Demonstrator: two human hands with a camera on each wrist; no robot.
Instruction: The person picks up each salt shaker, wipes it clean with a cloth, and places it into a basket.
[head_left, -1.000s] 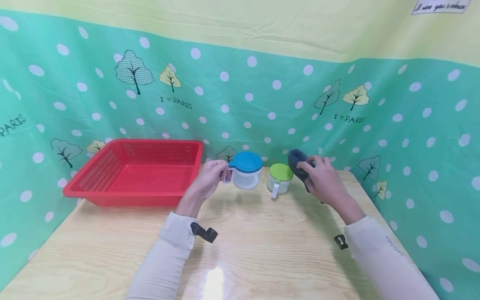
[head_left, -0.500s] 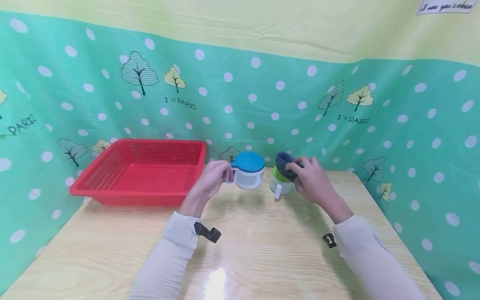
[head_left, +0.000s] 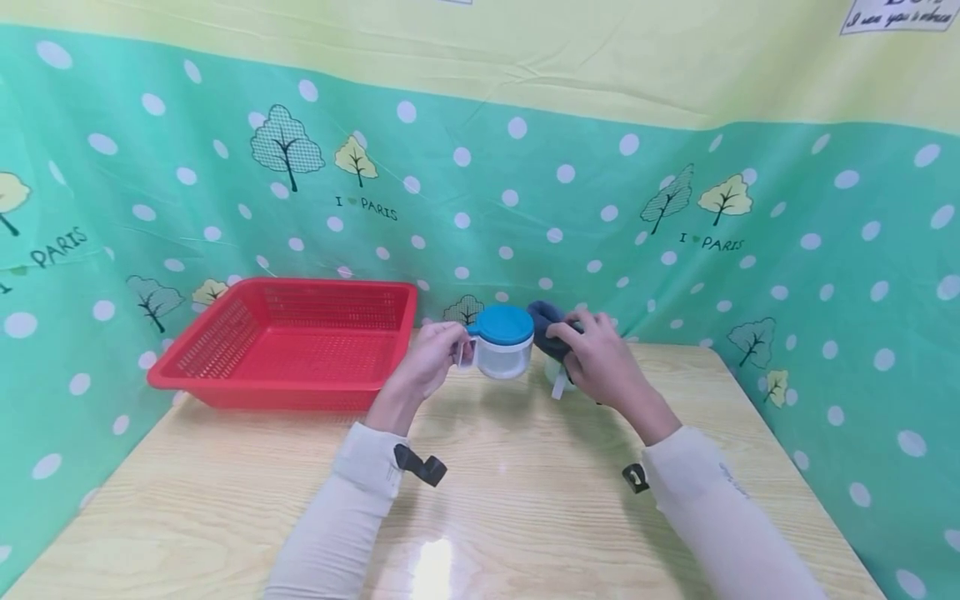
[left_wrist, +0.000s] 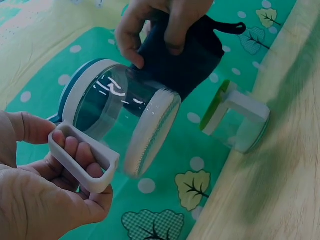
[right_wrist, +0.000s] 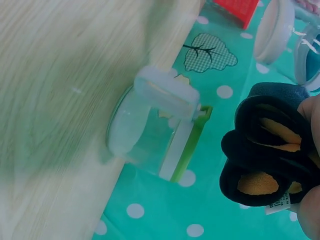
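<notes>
My left hand (head_left: 431,354) grips the white handle of a clear seasoning jar (head_left: 504,358) with a blue lid, held above the table. In the left wrist view my fingers go through the handle loop (left_wrist: 82,157). My right hand (head_left: 603,362) pinches a dark blue cloth piece (head_left: 546,329) beside the jar's right side. The right wrist view shows the cloth's black-edged openings, orange lining (right_wrist: 257,183) and white tag; a loop hangs off it in the left wrist view. A second jar (right_wrist: 145,130), green-lidded, stands on the table, mostly hidden behind the cloth in the head view.
A red plastic basket (head_left: 172,379) stands at the back left of the wooden table (head_left: 510,500). Behind and at both sides hangs a green dotted cloth (head_left: 465,192) with tree prints. The green-lidded jar stands near the table's back edge, below my right hand.
My right hand has moved left with the dark blue cloth piece, passing over the green-lidded jar toward the blue-lidded one. The left hand keeps its grip, nearly still.
</notes>
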